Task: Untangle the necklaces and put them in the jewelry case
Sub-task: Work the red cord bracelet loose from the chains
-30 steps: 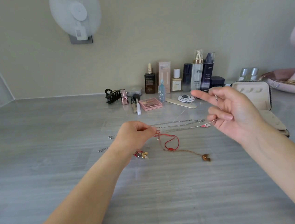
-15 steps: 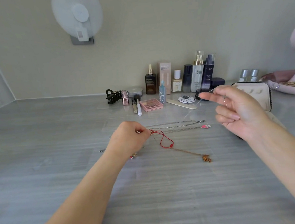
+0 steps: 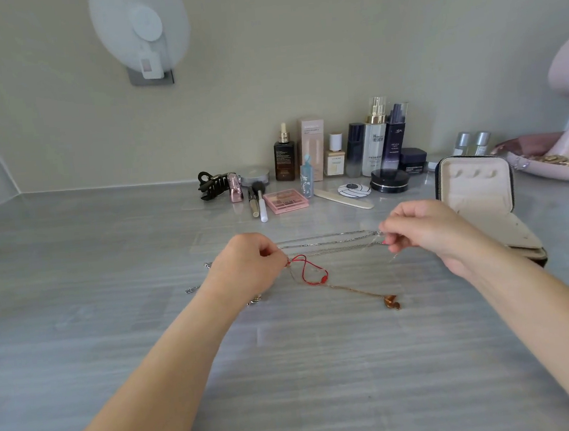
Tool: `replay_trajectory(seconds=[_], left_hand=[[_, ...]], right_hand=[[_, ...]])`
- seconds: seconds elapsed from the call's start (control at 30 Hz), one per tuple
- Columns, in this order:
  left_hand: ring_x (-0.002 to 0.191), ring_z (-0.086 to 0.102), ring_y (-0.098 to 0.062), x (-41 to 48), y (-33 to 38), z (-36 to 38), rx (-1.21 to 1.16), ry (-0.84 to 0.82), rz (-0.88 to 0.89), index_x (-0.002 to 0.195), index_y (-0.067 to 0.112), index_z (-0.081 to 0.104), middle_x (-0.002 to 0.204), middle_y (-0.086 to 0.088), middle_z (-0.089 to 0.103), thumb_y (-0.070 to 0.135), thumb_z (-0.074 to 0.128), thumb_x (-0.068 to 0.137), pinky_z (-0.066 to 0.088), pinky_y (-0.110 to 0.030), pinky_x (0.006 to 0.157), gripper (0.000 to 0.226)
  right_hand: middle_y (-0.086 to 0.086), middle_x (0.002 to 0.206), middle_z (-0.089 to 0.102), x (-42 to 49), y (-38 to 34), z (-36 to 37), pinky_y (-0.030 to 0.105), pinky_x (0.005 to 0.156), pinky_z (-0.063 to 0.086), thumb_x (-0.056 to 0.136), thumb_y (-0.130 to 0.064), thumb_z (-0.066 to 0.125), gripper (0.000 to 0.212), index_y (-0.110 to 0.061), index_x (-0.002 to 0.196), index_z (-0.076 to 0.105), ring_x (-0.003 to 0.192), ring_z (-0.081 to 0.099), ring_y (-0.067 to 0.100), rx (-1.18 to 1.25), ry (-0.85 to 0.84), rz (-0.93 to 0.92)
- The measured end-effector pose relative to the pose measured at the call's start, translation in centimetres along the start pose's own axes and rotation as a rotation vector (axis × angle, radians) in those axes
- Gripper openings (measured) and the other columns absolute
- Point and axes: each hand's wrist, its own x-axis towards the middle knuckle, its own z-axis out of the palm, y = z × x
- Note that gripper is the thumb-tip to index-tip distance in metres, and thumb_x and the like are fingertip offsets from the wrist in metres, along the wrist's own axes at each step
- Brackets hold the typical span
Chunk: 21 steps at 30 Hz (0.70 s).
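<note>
Left hand: fingers curled, thumb and forefinger pinching the tangle where the silver chains meet the red cord, near the middle of the table. Loose chain ends lie on the table just left of the wrist.
Silver chains: several strands, stretched roughly level between the two hands.
Red cord: looped, trailing from the left hand's pinch onto the table.
Gold chain, amber pendant: runs from the tangle toward the near edge, pendant flat on the table.
Right hand: fingers curled, fingertips pinching the right end of the silver chains.
Jewelry case: open, cream lining, lid upright, toward the table's right edge, just behind the right hand.
Back edge of the table, left to right: black hair claw, pink eyeshadow palette, row of cosmetic bottles, pink tray at the far right corner.
Wall: white fan, upper left.
</note>
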Motion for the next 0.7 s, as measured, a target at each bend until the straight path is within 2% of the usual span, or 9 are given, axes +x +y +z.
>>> replay_trajectory(seconds=[0.1,0.2,0.27,0.33,0.43,0.5,0.57,0.63,0.7], left_hand=[[0.065,0.053,-0.021,-0.4,-0.2,0.2,0.159,-0.032,0.006,0.079,0.018,0.064,0.071,0.001,0.060,0.022,0.054,0.082,0.050,-0.030,0.069,0.011],[0.110,0.049,-0.023,-0.9,0.1,0.6,0.345,-0.005,0.044,0.092,0.031,0.063,0.110,0.005,0.059,0.030,0.056,0.082,0.043,-0.037,0.093,0.013],[0.124,0.040,-0.020,-1.2,0.5,1.0,0.280,0.014,0.168,0.111,0.032,0.060,0.126,0.006,0.053,0.031,0.056,0.086,0.039,-0.039,0.101,0.026],[0.127,0.041,-0.014,-1.6,1.2,1.7,0.100,-0.028,0.299,0.123,0.027,0.056,0.131,0.009,0.052,0.026,0.054,0.090,0.035,-0.032,0.106,0.033],[0.118,0.052,-0.008,-1.8,1.7,2.9,0.014,-0.127,0.315,0.125,0.023,0.056,0.120,0.011,0.061,0.019,0.052,0.092,0.035,-0.016,0.098,0.033],[0.101,0.062,-0.012,-1.6,1.7,3.3,-0.022,-0.147,0.287,0.105,0.022,0.066,0.093,0.009,0.069,0.015,0.053,0.091,0.045,-0.022,0.092,0.020],[0.082,0.067,-0.014,-1.5,1.7,3.1,-0.127,-0.146,0.248,0.079,0.025,0.065,0.073,0.007,0.068,0.012,0.057,0.089,0.053,-0.026,0.082,0.018],[0.062,0.063,-0.005,-1.5,1.7,2.6,-0.230,-0.133,0.216,0.072,0.025,0.062,0.068,0.004,0.067,0.012,0.062,0.086,0.051,-0.017,0.066,0.019],[0.055,0.057,0.000,-1.5,1.8,1.9,-0.310,-0.113,0.190,0.075,0.021,0.064,0.069,0.004,0.066,0.012,0.066,0.083,0.046,-0.014,0.057,0.013]], right_hand=[[0.002,0.053,0.062,-0.3,-0.7,-0.2,0.021,0.063,0.051,0.084,-0.005,0.056,0.016,-0.008,0.068,0.057,0.056,0.061,0.019,0.271,-0.035,0.023],[0.006,0.058,0.066,-0.8,-1.4,-0.1,0.029,0.070,0.047,0.086,-0.006,0.055,0.020,-0.010,0.067,0.055,0.047,0.055,0.015,0.482,-0.109,0.015],[0.009,0.066,0.069,-1.2,-1.9,0.1,0.032,0.071,0.044,0.087,-0.008,0.054,0.022,-0.012,0.065,0.053,0.039,0.045,0.012,0.547,-0.168,-0.007],[0.010,0.075,0.070,-1.7,-2.4,0.3,0.031,0.068,0.046,0.086,-0.010,0.053,0.026,-0.015,0.061,0.052,0.036,0.036,0.010,0.595,-0.231,-0.032],[0.008,0.084,0.072,-2.5,-3.3,0.5,0.025,0.059,0.048,0.075,-0.018,0.057,0.024,-0.021,0.052,0.051,0.033,0.030,0.006,0.675,-0.316,-0.077],[0.006,0.085,0.073,-2.8,-3.7,0.3,0.023,0.055,0.048,0.069,-0.024,0.057,0.018,-0.023,0.053,0.049,0.030,0.027,0.004,0.726,-0.327,-0.102],[0.004,0.086,0.073,-2.8,-3.8,-0.1,0.022,0.054,0.047,0.068,-0.026,0.057,0.018,-0.022,0.054,0.046,0.029,0.025,0.003,0.734,-0.316,-0.116],[0.002,0.085,0.073,-2.7,-3.7,-0.4,0.020,0.052,0.047,0.070,-0.025,0.056,0.020,-0.021,0.054,0.045,0.028,0.023,0.004,0.749,-0.295,-0.106],[0.000,0.082,0.073,-2.4,-3.6,-0.8,0.017,0.050,0.045,0.081,-0.022,0.052,0.025,-0.020,0.058,0.041,0.026,0.022,0.004,0.779,-0.252,-0.076]])
